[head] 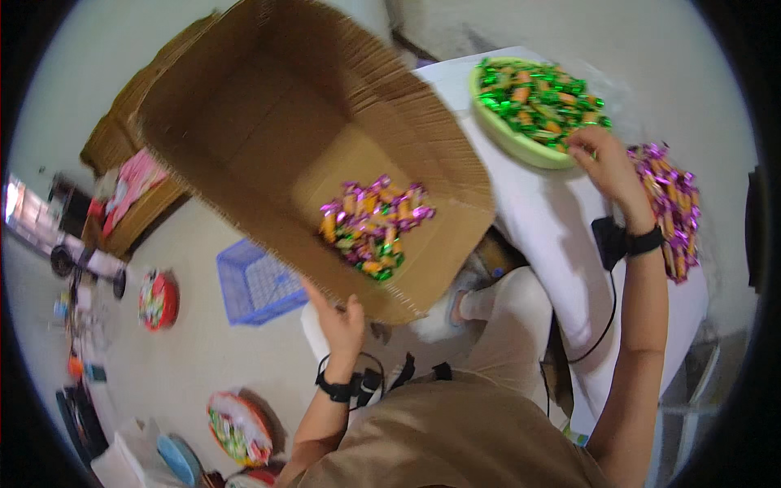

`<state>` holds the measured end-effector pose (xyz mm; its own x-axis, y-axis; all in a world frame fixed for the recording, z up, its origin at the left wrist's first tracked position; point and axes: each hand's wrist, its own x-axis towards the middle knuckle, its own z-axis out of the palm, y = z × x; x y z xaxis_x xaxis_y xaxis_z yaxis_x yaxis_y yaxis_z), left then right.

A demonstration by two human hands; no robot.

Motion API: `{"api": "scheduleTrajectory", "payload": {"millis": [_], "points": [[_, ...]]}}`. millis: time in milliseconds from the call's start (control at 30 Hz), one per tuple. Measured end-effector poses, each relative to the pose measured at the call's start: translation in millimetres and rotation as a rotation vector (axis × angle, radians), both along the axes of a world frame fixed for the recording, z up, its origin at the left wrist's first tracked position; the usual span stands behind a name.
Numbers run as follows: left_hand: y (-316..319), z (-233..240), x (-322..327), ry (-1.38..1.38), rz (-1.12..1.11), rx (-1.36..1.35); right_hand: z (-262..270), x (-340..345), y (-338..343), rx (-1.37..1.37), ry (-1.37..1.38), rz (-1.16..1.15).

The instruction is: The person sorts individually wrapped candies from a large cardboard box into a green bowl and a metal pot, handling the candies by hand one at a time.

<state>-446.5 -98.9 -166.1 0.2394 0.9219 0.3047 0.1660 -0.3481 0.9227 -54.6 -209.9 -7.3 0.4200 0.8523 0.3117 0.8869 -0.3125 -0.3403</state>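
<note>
A large open cardboard box (390, 146) tilts in front of me, its inside facing up. On its floor lies a loose pile of wrapped candies (378, 219), in purple foil and some in green. My left hand (338, 326) grips the near lower edge of the box, fingers against its outer side. To the right, a light green basin (518, 146) is heaped with green-wrapped candies (537, 100). At its near rim is my right hand (601, 158), fingertips drawn together; whether anything is pinched there is unclear. A purple-wrapped candy heap (674, 210) lies beyond my right wrist.
The basin and purple heap rest on a white-covered table (528, 207). A blue plastic basket (256, 287) is on the floor behind the box. Red tubs (168, 299) with wrapped items stand left. A wooden bench (146, 213) bears pink cloth. A black cable (601, 341) hangs from my right wrist.
</note>
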Motion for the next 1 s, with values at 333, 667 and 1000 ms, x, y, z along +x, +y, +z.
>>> {"api": "scheduleTrajectory", "payload": {"millis": [333,667,1000], "points": [[-5,-6,-14,0.095,0.092,0.063,-168,-205,187,-0.356,0.268,0.708],[0,-32,-25,0.105,0.133,0.064,-201,-243,208,-0.082,0.215,0.574],[4,-17,-20,0.08,0.087,0.104,-14,-34,-31,0.4,0.437,0.022]]}}
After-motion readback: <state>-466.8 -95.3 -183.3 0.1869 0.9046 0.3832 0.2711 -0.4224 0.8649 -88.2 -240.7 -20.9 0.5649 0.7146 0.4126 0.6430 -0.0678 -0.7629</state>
